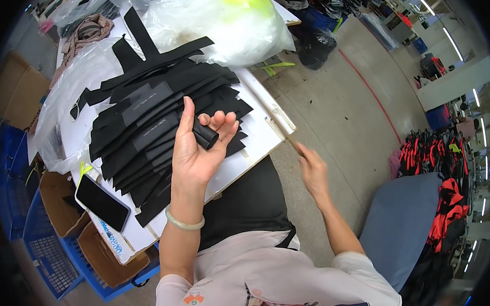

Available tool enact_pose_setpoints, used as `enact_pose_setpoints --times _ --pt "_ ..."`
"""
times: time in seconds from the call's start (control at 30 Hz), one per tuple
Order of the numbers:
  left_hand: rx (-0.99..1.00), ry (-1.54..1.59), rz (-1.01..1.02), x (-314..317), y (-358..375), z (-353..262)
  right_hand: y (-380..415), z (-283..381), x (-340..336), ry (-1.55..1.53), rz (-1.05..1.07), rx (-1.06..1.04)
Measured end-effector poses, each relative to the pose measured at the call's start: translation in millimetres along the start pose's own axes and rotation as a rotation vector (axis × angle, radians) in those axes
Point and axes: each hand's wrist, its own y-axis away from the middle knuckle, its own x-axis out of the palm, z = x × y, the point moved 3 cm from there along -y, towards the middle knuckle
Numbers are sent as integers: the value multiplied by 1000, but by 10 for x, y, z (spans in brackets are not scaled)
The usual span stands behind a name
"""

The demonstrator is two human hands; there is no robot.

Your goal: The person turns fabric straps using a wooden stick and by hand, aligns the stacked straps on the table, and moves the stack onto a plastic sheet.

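Note:
Palm up above the pile, my left hand (200, 150) has its fingers curled around a small black cylinder (205, 135); the thumb points away from it. Below the hand lie fanned, overlapping black fabric pieces (140, 118), some carrying a line of small pale lettering. My right hand (313, 171) is beside the table's right corner, with the fingers bent together. Whatever is between those fingertips, if anything, is too small to make out. The white table (257, 132) has a worn wooden edge there.
A dark-screened phone (103, 202) lies at the table's near left corner. Clear plastic bags (219, 22) cover the far side. Blue crates (53, 253) and cardboard boxes (109, 257) stand below left. A grey-blue padded board (400, 224) and black-red garments (448, 216) are at right.

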Motion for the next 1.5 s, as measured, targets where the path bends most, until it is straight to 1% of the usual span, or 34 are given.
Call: enact_pose_setpoints --times 0.07,0.13,0.23,0.27,0.37,0.47,0.57,0.6,0.63,0.7,0.73,0.77,0.83,0.87,0.9,0.97,1.0,1.03,1.07,1.1,1.13,1.17,1.23,1.27,1.3,1.37,1.4,1.43,1.5 --pt "41 0 -63 7 -52 -61 257 -27 -394 -262 -11 276" --pt "56 20 -101 13 -98 -89 523 106 -715 -446 49 407" --pt "24 90 -126 43 -138 -118 688 330 -896 -459 158 150" --pt "29 99 -127 82 -111 -116 676 387 -910 -432 168 101" --pt "12 111 -68 66 -78 -182 622 449 -894 -340 200 48" --pt "108 42 -63 127 -5 -234 541 550 -900 -225 211 0" --pt "379 -474 211 28 -56 -8 457 932 -742 -185 173 0" --pt "531 -488 147 100 -10 63 444 1008 -588 -297 150 41" --pt "528 -580 183 83 4 189 401 1100 -405 -407 121 75" --pt "264 -714 151 67 178 689 313 1501 -41 -698 13 303" --pt "330 -675 198 136 231 679 145 1629 -49 -730 -66 243" --pt "403 -648 257 205 239 615 65 1614 -74 -671 48 225" --pt "548 -585 189 144 154 203 19 1422 -349 -532 282 206" --pt "474 -460 154 166 130 -117 43 1301 -513 -422 302 93" --pt "483 -388 179 175 121 -363 106 1158 -627 -391 317 59" --pt "342 -249 315 142 71 -538 196 946 -750 -329 344 8" --pt "369 -349 353 143 63 -448 149 1145 -634 -343 275 -43" --pt "394 -451 400 189 62 -269 122 1309 -448 -435 242 -1" --pt "362 -483 324 209 142 -33 78 1466 -269 -521 211 34" --pt "329 -533 336 120 136 241 40 1558 -164 -610 189 67" --pt "398 -511 369 136 194 205 3 1605 -108 -680 195 46" --pt "477 -490 401 177 235 116 -18 1577 -121 -632 231 63" --pt "571 -404 377 205 230 -323 43 1377 -307 -523 317 90" --pt "602 -364 435 218 226 -489 125 1176 -352 -557 326 103" --pt "606 -273 397 257 245 -571 199 1132 -348 -617 336 160" --pt "656 -335 482 282 205 -530 296 1151 -338 -743 332 301" --pt "641 -443 541 286 172 -422 270 1271 -265 -767 320 328" --pt "593 -422 570 281 182 -291 229 1366 -165 -841 314 353" --pt "606 -590 616 227 189 -121 125 1474 -31 -989 315 392"
